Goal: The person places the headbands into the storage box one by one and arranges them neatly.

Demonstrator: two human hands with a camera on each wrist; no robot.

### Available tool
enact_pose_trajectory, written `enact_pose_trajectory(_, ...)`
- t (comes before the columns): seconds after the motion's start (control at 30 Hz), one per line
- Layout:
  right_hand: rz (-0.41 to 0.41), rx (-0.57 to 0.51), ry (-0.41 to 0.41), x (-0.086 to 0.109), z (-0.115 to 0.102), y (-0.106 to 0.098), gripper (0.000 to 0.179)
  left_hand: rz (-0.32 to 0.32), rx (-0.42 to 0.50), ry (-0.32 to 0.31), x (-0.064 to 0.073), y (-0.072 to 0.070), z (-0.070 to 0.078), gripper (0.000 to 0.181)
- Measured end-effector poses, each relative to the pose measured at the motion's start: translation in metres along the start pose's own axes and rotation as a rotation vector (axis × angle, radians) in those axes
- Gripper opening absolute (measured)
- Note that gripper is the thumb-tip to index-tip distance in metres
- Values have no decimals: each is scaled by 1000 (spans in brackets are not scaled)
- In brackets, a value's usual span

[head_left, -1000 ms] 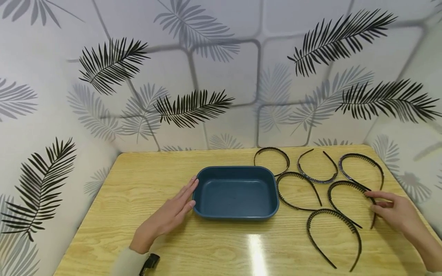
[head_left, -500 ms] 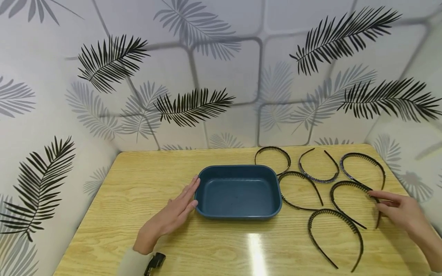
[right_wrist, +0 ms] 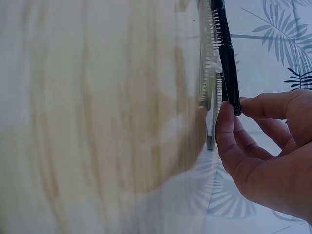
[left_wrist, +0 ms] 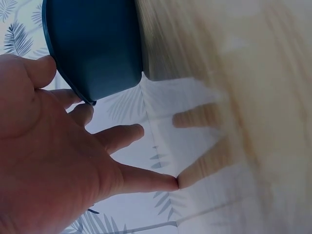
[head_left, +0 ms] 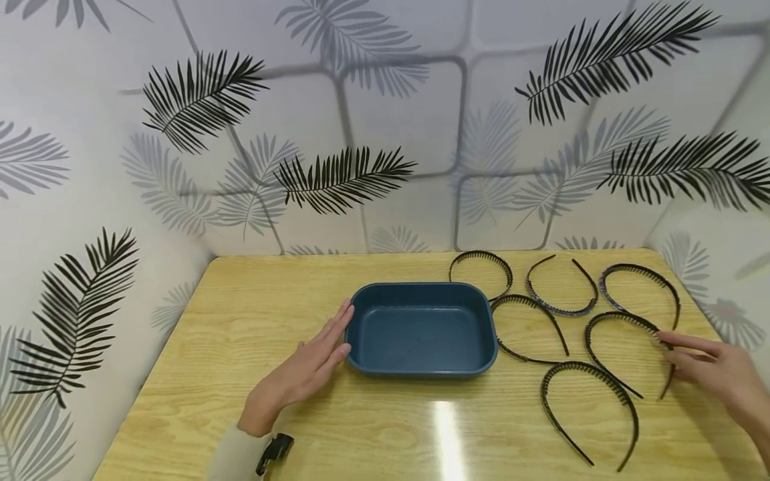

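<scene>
Black headband (right_wrist: pixel 229 73) at right stays pinched in the right hand's fingers (right_wrist: pixel 225 117); the left hand (head_left: pixel 301 375), fingers straight, still touches the central box (head_left: pixel 421 337), bare inside: little seems advanced.

Rear headband (head_left: pixel 481 254) partly hidden behind blue tray (head_left: pixel 421 337); right forearm (head_left: pixel 753 415) cut off.

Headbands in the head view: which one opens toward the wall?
The middle headband of the three in the back row: both its tips point at the wall and its curve faces the person. None of the others opens that way.
</scene>
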State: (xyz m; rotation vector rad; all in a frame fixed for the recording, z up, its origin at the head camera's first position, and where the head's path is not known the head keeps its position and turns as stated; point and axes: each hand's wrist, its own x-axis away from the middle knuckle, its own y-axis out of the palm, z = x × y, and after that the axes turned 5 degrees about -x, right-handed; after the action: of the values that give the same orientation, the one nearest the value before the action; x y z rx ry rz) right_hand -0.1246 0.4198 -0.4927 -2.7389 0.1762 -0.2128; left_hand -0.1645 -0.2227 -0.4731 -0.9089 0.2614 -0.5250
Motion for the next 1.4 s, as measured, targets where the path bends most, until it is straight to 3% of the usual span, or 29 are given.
enact_pose_trajectory(0.23, 38, 19, 4, 0, -4, -6, 41, 13, -7, -23, -7, 0, 2, 63)
enact_pose_trajectory(0.47, 80, -9, -69, 1, 0, -9, 49, -10, -9, -24, -16, -3, 0, 65)
enact_pose_trajectory(0.67, 55, -156, -89, 1, -4, -6, 43, -12, -13, -12, -15, -5, -1, 65)
enact_pose_trajectory(0.9, -16, -502, -134, 2, -14, 3, 33, -16, -16, -7, -13, -4, 1, 65)
enact_pose_trajectory(1.13, -54, -479, -205, 5, -18, 14, 33, -15, -2, 14, -8, -1, 0, 65)
enact_pose_trajectory(1.4, -69, -465, -212, 3, -27, 27, 33, 3, 31, 74, -4, 2, -4, 64)
